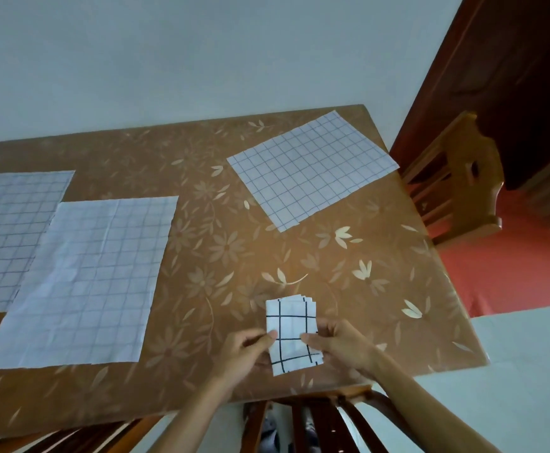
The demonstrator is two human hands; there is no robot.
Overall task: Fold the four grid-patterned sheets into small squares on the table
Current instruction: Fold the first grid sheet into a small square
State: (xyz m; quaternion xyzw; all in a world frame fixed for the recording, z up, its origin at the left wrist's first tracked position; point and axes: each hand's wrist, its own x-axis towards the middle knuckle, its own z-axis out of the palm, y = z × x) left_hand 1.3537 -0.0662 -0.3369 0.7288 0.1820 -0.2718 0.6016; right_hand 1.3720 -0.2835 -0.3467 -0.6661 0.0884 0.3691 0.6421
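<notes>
Folded sheet (291, 335) long axis pointing away; left hand (244, 353), right hand (339, 346) pinch its sides.

Two bare forearms extend from the lower edge and angle toward each other. The left hand (245, 353) has its fingers curled and its thumb on top, pinching the left edge of the folded sheet (291, 325). The right hand (340, 348) mirrors it — thumb pressed on the upper face, fingers curled beneath the right edge. The two thumb tips point at each other — close, but not touching.
</notes>
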